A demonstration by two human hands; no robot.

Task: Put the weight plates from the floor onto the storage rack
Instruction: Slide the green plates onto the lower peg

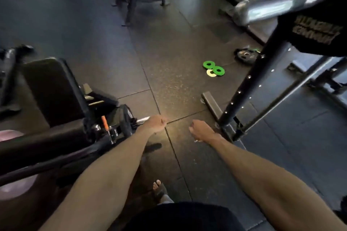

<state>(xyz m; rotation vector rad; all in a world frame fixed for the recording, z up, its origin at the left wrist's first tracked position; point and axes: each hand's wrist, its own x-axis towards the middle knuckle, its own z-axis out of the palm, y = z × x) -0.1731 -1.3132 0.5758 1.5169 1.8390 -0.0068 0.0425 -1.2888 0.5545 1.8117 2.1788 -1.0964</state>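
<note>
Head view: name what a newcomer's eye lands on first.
Two bright green plates and a pale plate lie clustered on the dark floor, ahead and right of centre. Nearer, the left hand and right hand hang loosely curled, holding nothing. A black plate lies beyond, beside the black upright.

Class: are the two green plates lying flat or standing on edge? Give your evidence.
Lying flat. The green plates show full round faces and centre holes on the floor, one overlapping a pale plate.
</note>
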